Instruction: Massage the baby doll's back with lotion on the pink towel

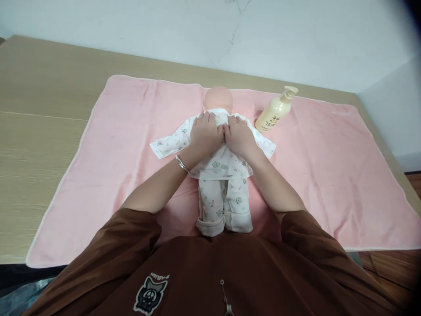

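A baby doll [218, 99] in a white printed top and trousers with rolled cuffs lies on a pink blanket [329, 166], its bald head away from me. My left hand [206, 132] lies flat on the left side of the doll's upper body, fingers stretched out. Beside it, my right hand [240, 134] rests the same way on the right side. The thumbs are close together at the middle. The doll's face is not visible. Neither hand grips anything.
A pale yellow pump bottle [272, 115] leans at an angle just right of the doll's shoulder. Under the blanket is a wooden table [42, 131], its far edge along a white wall [164, 30].
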### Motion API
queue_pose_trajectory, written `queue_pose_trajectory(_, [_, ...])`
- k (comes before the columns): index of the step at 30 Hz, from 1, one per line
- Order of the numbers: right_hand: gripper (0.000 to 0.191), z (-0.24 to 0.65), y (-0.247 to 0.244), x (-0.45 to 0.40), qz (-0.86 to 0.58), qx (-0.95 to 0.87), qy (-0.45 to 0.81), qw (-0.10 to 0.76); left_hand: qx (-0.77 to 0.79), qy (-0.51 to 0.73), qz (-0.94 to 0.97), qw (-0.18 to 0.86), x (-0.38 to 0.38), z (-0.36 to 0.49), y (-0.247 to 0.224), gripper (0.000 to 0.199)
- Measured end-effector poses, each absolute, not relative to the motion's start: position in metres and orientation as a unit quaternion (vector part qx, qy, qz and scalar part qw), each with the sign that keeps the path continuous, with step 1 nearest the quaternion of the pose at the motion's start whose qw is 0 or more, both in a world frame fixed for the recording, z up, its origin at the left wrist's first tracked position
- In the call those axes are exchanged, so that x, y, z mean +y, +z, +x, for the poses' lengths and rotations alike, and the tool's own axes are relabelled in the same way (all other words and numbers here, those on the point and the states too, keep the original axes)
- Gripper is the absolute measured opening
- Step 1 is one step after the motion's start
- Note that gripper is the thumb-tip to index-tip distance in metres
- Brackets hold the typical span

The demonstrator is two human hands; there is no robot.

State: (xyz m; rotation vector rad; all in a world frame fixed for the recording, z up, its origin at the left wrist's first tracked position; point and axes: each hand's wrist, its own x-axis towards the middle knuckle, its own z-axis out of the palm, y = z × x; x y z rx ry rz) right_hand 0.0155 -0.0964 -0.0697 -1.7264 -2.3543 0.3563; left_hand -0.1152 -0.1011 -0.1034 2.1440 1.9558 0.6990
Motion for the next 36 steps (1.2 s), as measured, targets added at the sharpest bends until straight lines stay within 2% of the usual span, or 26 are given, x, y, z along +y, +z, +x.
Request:
queue_pose_trajectory(3, [0.046, 0.01, -0.061, -0.11, -0.57, -0.808, 0.119, 0.089, 0.673, 0.235, 0.695, 0.095, -0.094, -0.122, -0.106, 0.047])
queue_pose_trajectory(6, [0.048, 0.017, -0.064, -0.099, -0.564, -0.805, 0.154, 0.101, 0.657, 0.278, 0.695, 0.091, -0.107, -0.114, -0.108, 0.052])
queue_pose_trajectory(11, [0.068, 0.03, -0.083, -0.07, -0.564, -0.792, 0.192, 0.13, 0.64, 0.27, 0.712, 0.098, -0.12, -0.106, -0.109, 0.059])
queue_pose_trajectory(19, [0.055, 0.011, -0.074, -0.106, -0.571, -0.8, 0.124, 0.132, 0.646, 0.27, 0.707, 0.102, -0.081, -0.131, -0.121, 0.035])
queue_pose_trajectory(26, [0.059, 0.021, -0.08, -0.08, -0.561, -0.804, 0.149, 0.128, 0.635, 0.287, 0.714, 0.071, -0.084, -0.128, -0.125, 0.043])
queue_pose_trajectory(36, [0.065, 0.031, -0.091, -0.066, -0.547, -0.81, 0.154, 0.145, 0.634, 0.283, 0.717, 0.067, -0.115, -0.111, -0.105, 0.045])
